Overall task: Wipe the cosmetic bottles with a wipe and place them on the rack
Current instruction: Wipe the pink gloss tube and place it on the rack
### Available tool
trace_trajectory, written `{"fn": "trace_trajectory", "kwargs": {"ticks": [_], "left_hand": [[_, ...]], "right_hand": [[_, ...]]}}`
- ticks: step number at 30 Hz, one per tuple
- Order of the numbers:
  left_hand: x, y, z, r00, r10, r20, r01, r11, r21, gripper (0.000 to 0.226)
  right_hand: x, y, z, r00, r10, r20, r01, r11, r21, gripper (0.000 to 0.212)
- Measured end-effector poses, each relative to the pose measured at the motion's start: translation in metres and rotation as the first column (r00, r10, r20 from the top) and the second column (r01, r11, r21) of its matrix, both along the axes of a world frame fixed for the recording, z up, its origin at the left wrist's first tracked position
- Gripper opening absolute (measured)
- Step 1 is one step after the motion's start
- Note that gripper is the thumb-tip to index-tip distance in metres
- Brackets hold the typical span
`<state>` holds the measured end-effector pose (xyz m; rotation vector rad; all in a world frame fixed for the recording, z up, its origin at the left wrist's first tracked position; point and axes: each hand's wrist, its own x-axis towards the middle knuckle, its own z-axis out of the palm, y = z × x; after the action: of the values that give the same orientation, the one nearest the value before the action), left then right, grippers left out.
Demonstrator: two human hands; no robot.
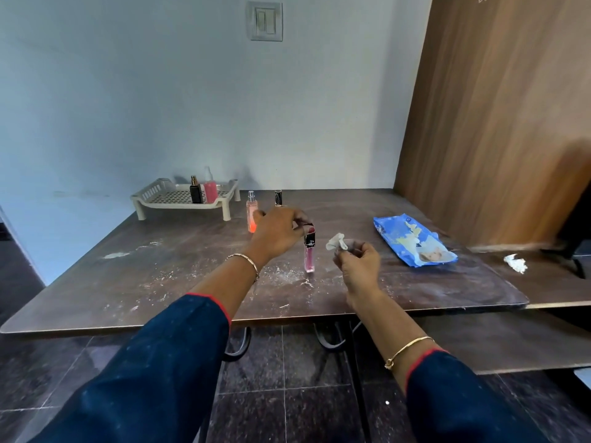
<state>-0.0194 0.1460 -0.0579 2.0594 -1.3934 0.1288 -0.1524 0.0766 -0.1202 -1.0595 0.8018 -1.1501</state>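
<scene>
My left hand (277,233) pinches the black cap of a slim pink lip-gloss tube (309,252), which stands upright on the dusty brown table (160,282). Just to its right, my right hand (359,262) holds a crumpled white wipe (336,242) between its fingertips, a little apart from the tube. Behind my left hand stand a pink spray bottle (251,212) and a black-capped tube (279,197), partly hidden. The cream rack (153,195) sits at the table's back left with a black bottle (195,190) and a pink bottle (210,187) on it.
A blue wipes packet (415,239) lies to the right on the table. A used crumpled wipe (515,263) lies further right, near a wooden panel (495,123). The wall runs behind the table. Dark tiled floor lies below the near edge.
</scene>
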Motion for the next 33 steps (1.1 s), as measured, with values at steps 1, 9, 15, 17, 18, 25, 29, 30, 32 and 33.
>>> {"fn": "trace_trajectory", "kwargs": {"ticks": [1,9,15,17,18,25,29,30,32,33], "left_hand": [[0.0,0.001,-0.003,1.0,-0.006,-0.003,0.006,1.0,-0.013,0.02],[0.006,0.009,-0.019,0.995,-0.038,0.094,0.041,0.999,-0.033,0.03],[0.009,0.011,-0.022,0.996,-0.079,0.041,0.079,0.997,0.013,0.034],[0.007,0.012,-0.023,0.998,-0.059,0.012,0.059,0.998,0.004,0.04],[0.006,0.011,-0.022,0.999,-0.051,0.003,0.051,0.999,0.002,0.041],[0.001,0.01,-0.022,0.996,-0.037,-0.077,0.035,0.999,-0.022,0.042],[-0.001,0.009,-0.021,0.991,-0.045,-0.125,0.04,0.998,-0.047,0.044],[0.0,0.009,-0.021,0.991,-0.048,-0.128,0.042,0.998,-0.046,0.045],[0.001,0.008,-0.02,0.991,-0.05,-0.121,0.045,0.998,-0.044,0.045],[0.001,0.007,-0.02,0.992,-0.051,-0.118,0.046,0.998,-0.045,0.045]], "right_hand": [[0.0,-0.002,-0.001,1.0,-0.003,-0.002,0.003,1.0,0.0,0.026],[0.003,-0.004,0.001,0.997,0.038,0.072,-0.04,0.999,0.025,0.022],[0.009,0.001,0.006,0.996,0.056,0.068,-0.049,0.993,-0.108,0.011],[0.015,0.001,0.007,0.999,0.037,0.009,-0.034,0.979,-0.203,0.005],[0.018,0.001,0.009,0.999,0.02,-0.038,-0.029,0.966,-0.258,0.006],[0.029,0.0,0.011,0.957,-0.123,-0.262,-0.018,0.878,-0.477,0.027],[0.025,0.001,0.0,0.933,-0.15,-0.328,-0.044,0.856,-0.515,0.019],[0.023,0.001,-0.003,0.924,-0.147,-0.353,-0.061,0.854,-0.516,0.015],[0.022,0.0,-0.006,0.912,-0.146,-0.384,-0.077,0.857,-0.509,0.012],[0.022,-0.001,-0.005,0.908,-0.151,-0.392,-0.075,0.86,-0.505,0.013]]}}
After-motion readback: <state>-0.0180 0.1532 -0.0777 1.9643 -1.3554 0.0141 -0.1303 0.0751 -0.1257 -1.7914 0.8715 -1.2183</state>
